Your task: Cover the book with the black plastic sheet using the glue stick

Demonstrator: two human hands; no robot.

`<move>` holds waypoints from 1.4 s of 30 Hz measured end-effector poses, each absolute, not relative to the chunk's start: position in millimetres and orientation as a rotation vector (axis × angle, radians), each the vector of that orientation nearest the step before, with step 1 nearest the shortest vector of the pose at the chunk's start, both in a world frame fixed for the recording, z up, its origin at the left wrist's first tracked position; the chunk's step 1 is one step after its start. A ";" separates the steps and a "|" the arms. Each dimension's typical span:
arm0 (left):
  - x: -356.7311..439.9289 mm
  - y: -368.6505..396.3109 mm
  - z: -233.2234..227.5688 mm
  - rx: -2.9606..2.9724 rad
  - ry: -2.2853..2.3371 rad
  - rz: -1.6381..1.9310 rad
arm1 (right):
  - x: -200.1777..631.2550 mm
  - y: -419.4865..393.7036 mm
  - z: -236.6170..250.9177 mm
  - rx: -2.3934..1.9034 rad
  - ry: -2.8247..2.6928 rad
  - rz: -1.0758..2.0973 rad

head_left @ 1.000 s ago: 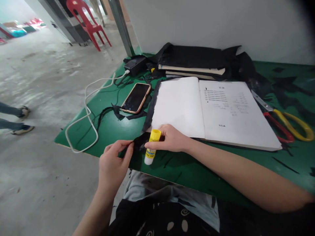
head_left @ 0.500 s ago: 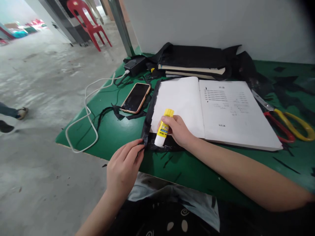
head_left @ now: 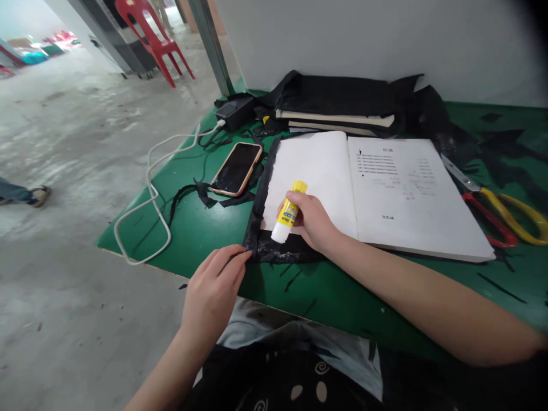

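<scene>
One glue stick (head_left: 288, 213), yellow with a white end, slants over the near left part of the open book (head_left: 314, 165), and from my remote seat I see the right hand (head_left: 314, 221) pinching it between thumb and fingers. Its white end points near and left, above the black border (head_left: 280, 251) along the book's near edge, which carries pale smears; I can't tell whether it touches. The left hand (head_left: 216, 279) has its fingers drawn together, tips at that border's near left corner; I can't tell whether they grip or only press it. I read printed lines on the right-hand page, while the left one is blank. To the right I have scissors (head_left: 492, 201) with red and yellow handles; to the left, a phone (head_left: 237, 168), black scraps (head_left: 204, 195) and a looped white cable (head_left: 149, 188). Farther back, black material (head_left: 342, 94) covers stacked books (head_left: 338, 117) on the green table (head_left: 205, 228). Far left, I see a red chair (head_left: 148, 40).
</scene>
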State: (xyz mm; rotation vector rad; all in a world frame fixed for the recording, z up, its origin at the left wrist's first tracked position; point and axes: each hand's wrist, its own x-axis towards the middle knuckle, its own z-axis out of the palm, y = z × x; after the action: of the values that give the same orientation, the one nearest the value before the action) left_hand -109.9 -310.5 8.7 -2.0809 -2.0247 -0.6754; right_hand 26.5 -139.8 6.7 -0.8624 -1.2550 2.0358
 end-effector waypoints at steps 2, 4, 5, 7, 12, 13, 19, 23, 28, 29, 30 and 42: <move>-110.8 -310.4 10.5 -2.102 -2.013 -0.633 | 24.7 -138.4 7.4 -0.858 -1.190 2.043; -111.4 -310.2 11.7 -2.117 -2.003 -0.587 | 22.7 -137.6 8.8 -0.826 -1.158 2.055; -111.7 -310.1 12.1 -2.122 -2.001 -0.570 | 21.9 -137.5 10.0 -0.801 -1.172 2.052; -112.0 -309.9 12.6 -2.124 -2.002 -0.551 | 21.1 -138.2 13.2 -0.723 -1.246 2.029; -112.4 -309.4 12.9 -2.129 -1.990 -0.546 | 25.1 -142.6 19.9 -0.532 -1.672 1.759; -112.6 -309.4 12.7 -2.136 -1.976 -0.557 | 26.3 -143.4 19.5 -0.519 -1.807 1.658; -115.3 -309.2 8.7 -2.181 -1.918 -0.587 | 28.8 -146.1 10.7 -0.512 -2.457 1.159; -117.2 -309.6 6.4 -2.187 -1.909 -0.559 | 28.8 -143.5 8.4 -0.512 -2.540 1.192; -118.8 -311.2 5.4 -2.177 -1.883 -0.557 | 30.0 -138.5 9.8 -0.495 -2.569 1.252; -119.0 -311.4 5.5 -2.182 -1.875 -0.556 | 30.1 -138.0 10.0 -0.488 -2.572 1.256; -119.2 -311.5 5.7 -2.189 -1.870 -0.549 | 30.3 -137.7 10.1 -0.480 -2.572 1.257; -106.5 -322.1 6.4 -2.190 -1.985 -0.447 | 30.1 -139.1 9.7 -0.343 -2.613 1.139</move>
State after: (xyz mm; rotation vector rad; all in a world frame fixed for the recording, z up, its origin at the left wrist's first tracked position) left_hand -106.5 -322.1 6.4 -2.1896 -1.9854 -0.4468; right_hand 30.1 -139.1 9.7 -0.3428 -2.6133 1.1391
